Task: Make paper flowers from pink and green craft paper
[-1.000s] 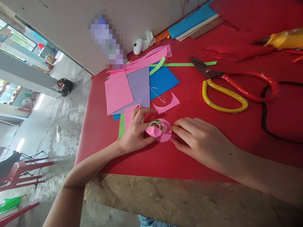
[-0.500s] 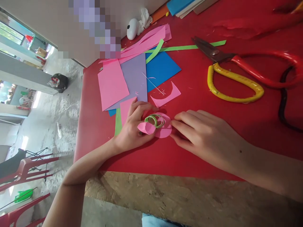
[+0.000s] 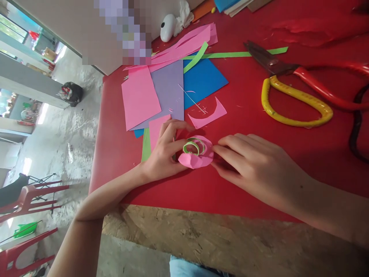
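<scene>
A small paper craft sits low over the table in front of me: green paper rings (image 3: 191, 147) with a pink petal-like piece (image 3: 190, 161) at the side, set against a round pink paper disc (image 3: 208, 153). My left hand (image 3: 163, 152) has thumb and index finger at the left side of the rings and petal, other fingers curled above. At the disc's right edge, my right hand (image 3: 248, 157) pinches the rim between thumb and fingertips. A pink paper offcut (image 3: 210, 114) with a curved cut lies just beyond the hands.
Pink (image 3: 140, 98), purple (image 3: 170, 88) and blue (image 3: 204, 82) paper sheets lie beyond my left hand. Scissors (image 3: 296, 102) with red and yellow handles rest at right, over a green paper strip (image 3: 227, 55). A white rounded object (image 3: 168, 27) stands at the back.
The view has shifted slightly. The pink petal-like piece has moved in against the disc, closer under the green rings. My right hand keeps its pinch on the rim.
</scene>
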The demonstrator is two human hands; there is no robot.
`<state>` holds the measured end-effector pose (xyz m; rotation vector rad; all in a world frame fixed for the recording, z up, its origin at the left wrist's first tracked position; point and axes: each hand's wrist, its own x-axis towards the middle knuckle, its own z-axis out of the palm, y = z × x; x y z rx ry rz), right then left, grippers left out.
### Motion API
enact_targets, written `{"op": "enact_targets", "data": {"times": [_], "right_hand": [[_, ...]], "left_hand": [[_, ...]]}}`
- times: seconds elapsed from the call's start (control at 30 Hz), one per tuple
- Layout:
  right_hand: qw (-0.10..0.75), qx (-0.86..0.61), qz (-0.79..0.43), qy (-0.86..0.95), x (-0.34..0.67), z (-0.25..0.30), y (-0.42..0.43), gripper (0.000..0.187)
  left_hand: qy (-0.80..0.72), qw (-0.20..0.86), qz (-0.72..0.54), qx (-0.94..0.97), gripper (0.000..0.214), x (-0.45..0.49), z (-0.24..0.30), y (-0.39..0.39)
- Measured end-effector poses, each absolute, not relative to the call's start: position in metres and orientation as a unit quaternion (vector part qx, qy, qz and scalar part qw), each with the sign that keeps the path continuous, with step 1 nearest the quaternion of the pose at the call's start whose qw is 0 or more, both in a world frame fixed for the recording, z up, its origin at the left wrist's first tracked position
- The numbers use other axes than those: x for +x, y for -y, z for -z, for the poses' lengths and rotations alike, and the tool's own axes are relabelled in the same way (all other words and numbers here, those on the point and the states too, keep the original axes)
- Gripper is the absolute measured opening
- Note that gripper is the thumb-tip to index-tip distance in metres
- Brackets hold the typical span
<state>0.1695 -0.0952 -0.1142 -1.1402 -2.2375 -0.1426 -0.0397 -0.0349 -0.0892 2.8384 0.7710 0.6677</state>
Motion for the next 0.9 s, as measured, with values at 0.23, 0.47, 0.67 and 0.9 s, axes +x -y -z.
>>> {"op": "enact_targets", "data": {"times": [0.23,0.47,0.67,0.9], "right_hand": [[0.319,-0.418,0.029,0.850,0.171,0.116,0.096,0.011],[0.282,-0.452,0.019,0.846,0.171,0.115,0.096,0.041],[0.235,-0.475,0.027,0.847,0.167,0.114,0.092,0.059],[0.240,-0.479,0.002,0.844,0.162,0.106,0.087,0.040]], "left_hand": [[-0.289,0.130,-0.247,0.916,0.019,-0.053,0.083,0.041],[-0.337,0.142,-0.282,0.887,0.011,-0.068,0.085,0.048],[-0.324,0.162,-0.287,0.887,0.016,-0.066,0.091,0.048],[-0.311,0.190,-0.302,0.881,0.017,-0.068,0.099,0.046]]}}
